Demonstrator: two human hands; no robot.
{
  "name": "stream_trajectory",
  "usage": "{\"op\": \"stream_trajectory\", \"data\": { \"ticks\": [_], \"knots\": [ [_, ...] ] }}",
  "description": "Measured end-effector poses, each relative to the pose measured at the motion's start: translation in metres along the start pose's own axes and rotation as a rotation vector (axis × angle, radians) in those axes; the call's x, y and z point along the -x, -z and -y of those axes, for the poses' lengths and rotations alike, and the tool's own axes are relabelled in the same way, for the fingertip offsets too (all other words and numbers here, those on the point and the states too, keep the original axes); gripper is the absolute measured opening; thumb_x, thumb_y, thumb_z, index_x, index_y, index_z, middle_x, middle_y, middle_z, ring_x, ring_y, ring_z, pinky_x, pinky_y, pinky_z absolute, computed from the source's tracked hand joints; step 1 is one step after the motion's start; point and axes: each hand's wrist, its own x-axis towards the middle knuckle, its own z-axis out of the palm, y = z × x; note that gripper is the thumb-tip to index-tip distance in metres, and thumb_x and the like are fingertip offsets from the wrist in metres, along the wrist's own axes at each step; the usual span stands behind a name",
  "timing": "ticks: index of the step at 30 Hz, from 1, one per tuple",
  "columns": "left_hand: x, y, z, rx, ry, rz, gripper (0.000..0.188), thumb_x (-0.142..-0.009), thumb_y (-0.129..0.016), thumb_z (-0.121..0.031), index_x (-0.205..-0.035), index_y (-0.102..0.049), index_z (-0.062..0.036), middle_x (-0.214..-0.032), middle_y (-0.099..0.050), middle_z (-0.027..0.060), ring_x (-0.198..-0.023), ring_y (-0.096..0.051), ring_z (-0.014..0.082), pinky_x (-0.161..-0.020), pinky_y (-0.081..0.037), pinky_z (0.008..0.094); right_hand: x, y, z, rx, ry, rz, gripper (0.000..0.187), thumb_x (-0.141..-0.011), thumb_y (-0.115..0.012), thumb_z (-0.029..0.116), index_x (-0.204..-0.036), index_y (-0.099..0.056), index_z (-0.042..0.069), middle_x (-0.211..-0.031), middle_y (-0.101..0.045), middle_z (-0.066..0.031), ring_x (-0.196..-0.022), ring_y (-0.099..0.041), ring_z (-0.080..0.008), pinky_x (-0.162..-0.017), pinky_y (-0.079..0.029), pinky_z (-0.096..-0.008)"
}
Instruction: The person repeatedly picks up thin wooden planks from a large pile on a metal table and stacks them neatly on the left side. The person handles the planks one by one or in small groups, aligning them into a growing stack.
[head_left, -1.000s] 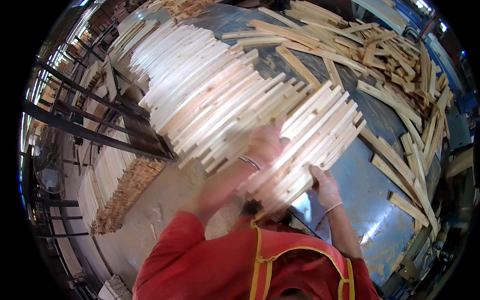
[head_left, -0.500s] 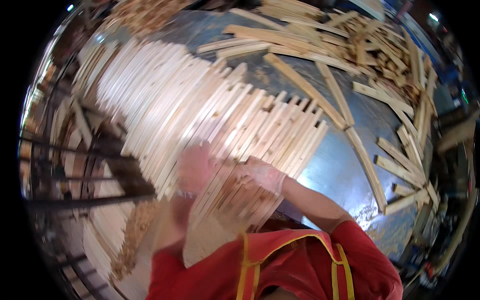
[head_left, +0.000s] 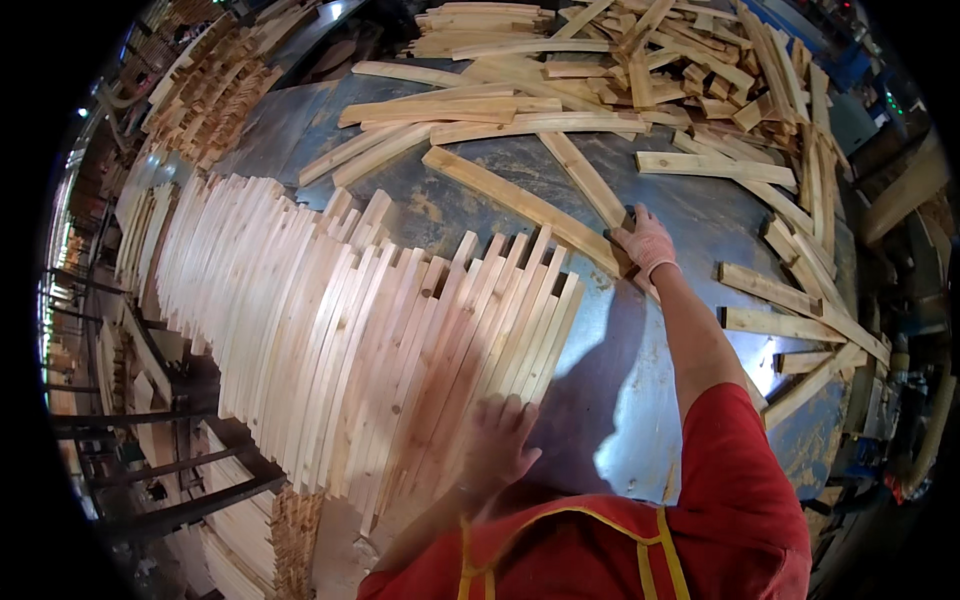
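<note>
A long row of pale wooden strips (head_left: 330,330) lies side by side on the metal table (head_left: 610,400). My left hand (head_left: 500,440) rests on the near right end of this row, its fingers stretched out and apart. To the right, my right hand (head_left: 648,243), in a light glove, reaches across the table. Its thumb and fingers close around the end of a loose wooden strip (head_left: 585,180). Another strip (head_left: 520,205) runs diagonally up to the same spot, its end beside the hand. My right forearm covers part of what lies below.
A jumbled heap of wooden pieces (head_left: 720,80) fills the far right. Several loose strips (head_left: 780,290) lie near the right edge. Stacked wood (head_left: 205,100) stands at the far left. Dark metal bars (head_left: 190,510) stick out below the row's left side.
My right hand has left the row and moved right and away to the loose strips. My left hand has shifted toward the row's near right end. The view has turned.
</note>
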Motion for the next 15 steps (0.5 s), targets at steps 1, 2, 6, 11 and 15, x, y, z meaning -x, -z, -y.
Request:
{"op": "stream_trajectory", "data": {
  "ticks": [1, 2, 6, 11, 15],
  "knots": [
    [-0.003, 0.001, -0.002, 0.003, 0.015, 0.018, 0.082, -0.062, -0.092, -0.042, -0.134, -0.063, -0.0141, -0.133, -0.056, 0.0104, -0.128, -0.052, 0.0353, -0.111, -0.040, 0.0553, -0.006, -0.003, -0.003, 0.018, 0.073, -0.004, 0.073, -0.087, -0.078, 0.033, -0.150, -0.050, 0.010, -0.140, -0.063, -0.0254, -0.137, -0.057, -0.0423, -0.114, -0.049, -0.0496],
    [-0.006, 0.002, -0.005, 0.006, 0.028, 0.036, 0.080, -0.061, -0.091, -0.041, -0.132, -0.065, -0.0138, -0.133, -0.058, 0.0099, -0.128, -0.053, 0.0353, -0.110, -0.040, 0.0552, -0.015, -0.007, -0.004, 0.078, 0.103, 0.019, 0.072, -0.087, -0.078, 0.033, -0.150, -0.051, 0.011, -0.138, -0.063, -0.0260, -0.136, -0.058, -0.0427, -0.114, -0.049, -0.0494],
    [-0.010, 0.005, -0.009, -0.064, 0.025, 0.013, 0.074, -0.061, -0.089, -0.039, -0.127, -0.069, -0.0131, -0.132, -0.061, 0.0092, -0.124, -0.057, 0.0357, -0.107, -0.044, 0.0555, -0.018, 0.017, 0.025, 0.042, 0.169, 0.150, 0.072, -0.085, -0.076, 0.029, -0.152, -0.050, 0.015, -0.135, -0.063, -0.0271, -0.131, -0.060, -0.0454, -0.111, -0.051, -0.0496],
    [-0.009, -0.011, -0.013, -0.126, 0.022, -0.021, 0.074, -0.060, -0.089, -0.037, -0.127, -0.069, -0.0121, -0.132, -0.061, 0.0122, -0.124, -0.057, 0.0381, -0.106, -0.045, 0.0581, 0.026, 0.014, 0.051, 0.084, 0.265, 0.250, 0.080, -0.085, -0.074, 0.025, -0.158, -0.045, 0.017, -0.139, -0.060, -0.0274, -0.128, -0.062, -0.0471, -0.109, -0.053, -0.0511],
    [-0.015, -0.008, -0.007, -0.158, -0.008, -0.010, 0.066, -0.064, -0.085, -0.033, -0.125, -0.070, -0.0112, -0.132, -0.062, 0.0127, -0.126, -0.057, 0.0383, -0.108, -0.045, 0.0577, 0.013, 0.005, 0.042, 0.055, 0.253, 0.255, 0.086, -0.087, -0.073, 0.021, -0.165, -0.038, 0.018, -0.143, -0.058, -0.0280, -0.132, -0.062, -0.0468, -0.111, -0.052, -0.0515]
  ]
}}
